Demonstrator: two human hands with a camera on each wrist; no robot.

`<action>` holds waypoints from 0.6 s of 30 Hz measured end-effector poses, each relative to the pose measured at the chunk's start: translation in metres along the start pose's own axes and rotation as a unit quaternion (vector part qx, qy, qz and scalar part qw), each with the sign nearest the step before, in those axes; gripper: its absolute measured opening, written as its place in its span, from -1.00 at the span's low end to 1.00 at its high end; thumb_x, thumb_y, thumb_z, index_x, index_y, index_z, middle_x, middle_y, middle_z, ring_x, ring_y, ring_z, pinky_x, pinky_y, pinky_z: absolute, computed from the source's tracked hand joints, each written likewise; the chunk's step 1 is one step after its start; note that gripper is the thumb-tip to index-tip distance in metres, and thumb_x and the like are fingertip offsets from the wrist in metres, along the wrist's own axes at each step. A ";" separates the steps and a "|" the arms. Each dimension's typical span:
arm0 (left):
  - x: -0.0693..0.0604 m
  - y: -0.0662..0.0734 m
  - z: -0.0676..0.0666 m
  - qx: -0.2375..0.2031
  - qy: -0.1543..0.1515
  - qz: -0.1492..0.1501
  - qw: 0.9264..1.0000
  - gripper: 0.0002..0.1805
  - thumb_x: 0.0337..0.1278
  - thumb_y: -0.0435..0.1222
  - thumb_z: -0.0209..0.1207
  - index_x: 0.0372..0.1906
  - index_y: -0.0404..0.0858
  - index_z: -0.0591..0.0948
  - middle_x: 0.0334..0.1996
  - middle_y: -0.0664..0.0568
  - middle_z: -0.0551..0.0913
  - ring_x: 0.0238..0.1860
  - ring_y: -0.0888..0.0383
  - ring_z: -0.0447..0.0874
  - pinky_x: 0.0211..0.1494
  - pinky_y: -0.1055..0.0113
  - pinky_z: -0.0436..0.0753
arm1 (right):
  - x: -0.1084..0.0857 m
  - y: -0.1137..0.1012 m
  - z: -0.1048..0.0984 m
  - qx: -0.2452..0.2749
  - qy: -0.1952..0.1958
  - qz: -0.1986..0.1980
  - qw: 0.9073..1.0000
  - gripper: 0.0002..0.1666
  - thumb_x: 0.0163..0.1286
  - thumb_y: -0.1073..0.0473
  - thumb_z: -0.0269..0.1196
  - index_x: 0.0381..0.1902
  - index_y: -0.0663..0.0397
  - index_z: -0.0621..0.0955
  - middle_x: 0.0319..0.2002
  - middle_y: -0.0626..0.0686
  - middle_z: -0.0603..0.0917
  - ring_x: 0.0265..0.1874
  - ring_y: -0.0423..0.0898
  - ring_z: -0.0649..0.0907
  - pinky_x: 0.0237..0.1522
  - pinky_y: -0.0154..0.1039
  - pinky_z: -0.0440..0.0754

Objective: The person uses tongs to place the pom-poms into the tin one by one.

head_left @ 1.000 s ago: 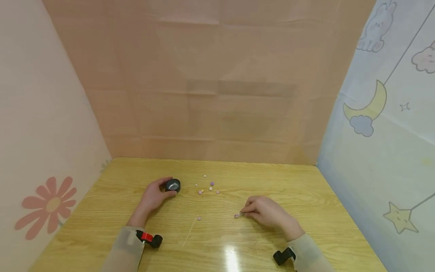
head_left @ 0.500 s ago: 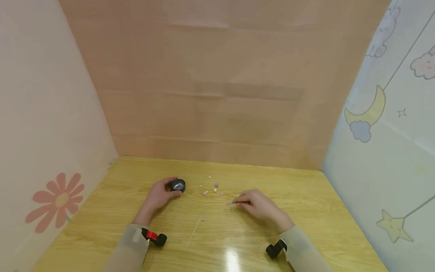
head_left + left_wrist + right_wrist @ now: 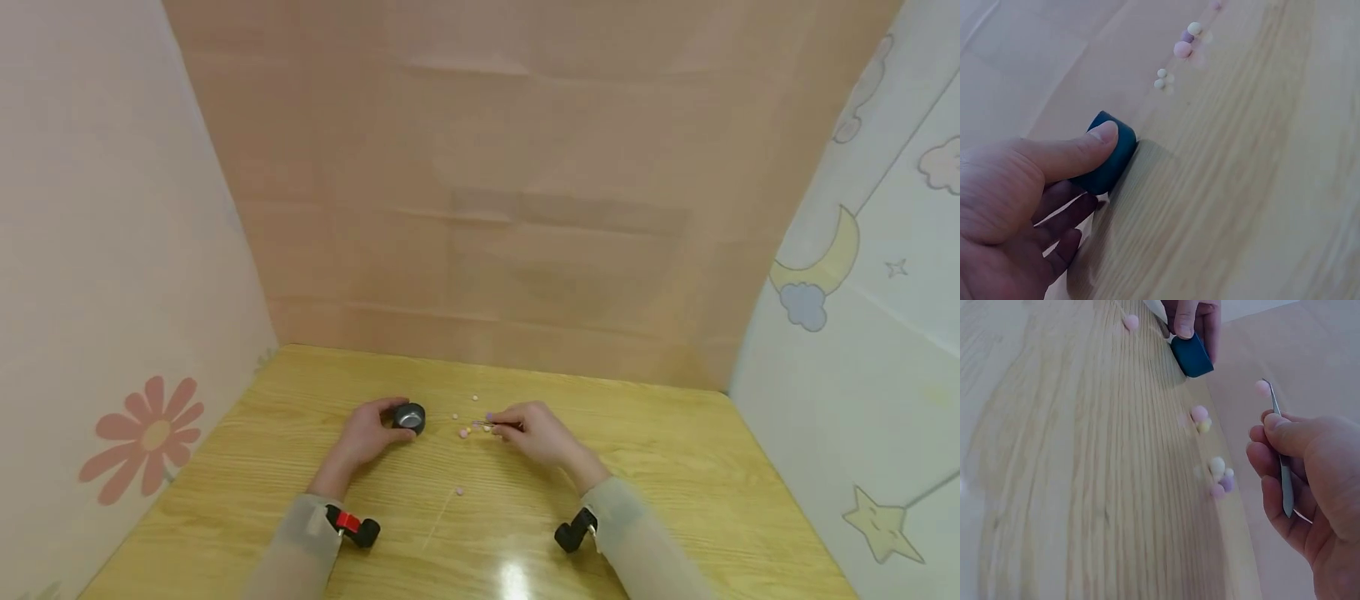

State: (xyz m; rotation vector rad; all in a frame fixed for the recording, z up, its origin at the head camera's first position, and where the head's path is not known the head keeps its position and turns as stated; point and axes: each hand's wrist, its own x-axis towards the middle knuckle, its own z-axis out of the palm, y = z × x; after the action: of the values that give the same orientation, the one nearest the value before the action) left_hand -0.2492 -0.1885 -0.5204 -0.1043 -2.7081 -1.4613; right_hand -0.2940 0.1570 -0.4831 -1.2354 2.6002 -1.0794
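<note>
The right grip (image 3: 1329,469) pinches tweezers (image 3: 1285,481), a pink ball (image 3: 1262,387) at their tips, just beyond the thumb; how firmly the tips bite is hard to tell, and a slack or uneven squeeze could drop it; loose balls (image 3: 1217,466) lie on the bench (image 3: 1085,487) near that grip, liable to roll if brushed; the left grip (image 3: 1016,181) holds a dark cup (image 3: 1121,153), which a slipping thumb could tilt; the right grip points leftward, toward the cup; the left reaches forward, thumb on the cup's near side.

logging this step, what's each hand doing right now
Left hand: holding the small dark cup.
Right hand: holding tweezers, with a pink ball at the tips.
</note>
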 end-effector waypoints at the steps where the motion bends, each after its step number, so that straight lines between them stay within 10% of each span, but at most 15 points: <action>1: 0.000 0.001 0.001 -0.004 -0.004 0.002 1.000 -0.29 0.09 -0.23 0.62 0.38 -0.27 0.66 0.29 -0.23 0.67 0.34 -0.24 0.60 0.42 -0.19 0.49 | 0.003 -0.001 0.001 0.002 0.003 0.006 1.000 -0.69 0.58 0.23 0.34 0.19 0.18 0.78 -0.19 0.02 0.84 -0.52 -0.31 0.60 -0.54 -0.34 0.53; 18: 0.007 0.006 0.006 -0.024 -0.024 0.007 0.999 -0.34 0.09 -0.26 0.62 0.32 -0.24 0.69 0.24 -0.11 0.71 0.31 -0.14 0.63 0.44 -0.16 0.48 | 0.055 -0.027 0.043 -0.063 0.031 0.033 0.997 -0.74 0.57 0.25 0.34 0.12 0.08 0.82 -0.22 -0.01 0.83 -0.51 -0.36 0.56 -0.42 -0.38 0.57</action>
State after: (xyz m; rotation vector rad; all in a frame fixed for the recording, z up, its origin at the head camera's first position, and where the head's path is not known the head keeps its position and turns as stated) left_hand -0.2555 -0.1805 -0.5182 -0.1620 -2.7045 -1.5402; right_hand -0.2993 0.0821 -0.4868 -1.1465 2.7740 -0.9706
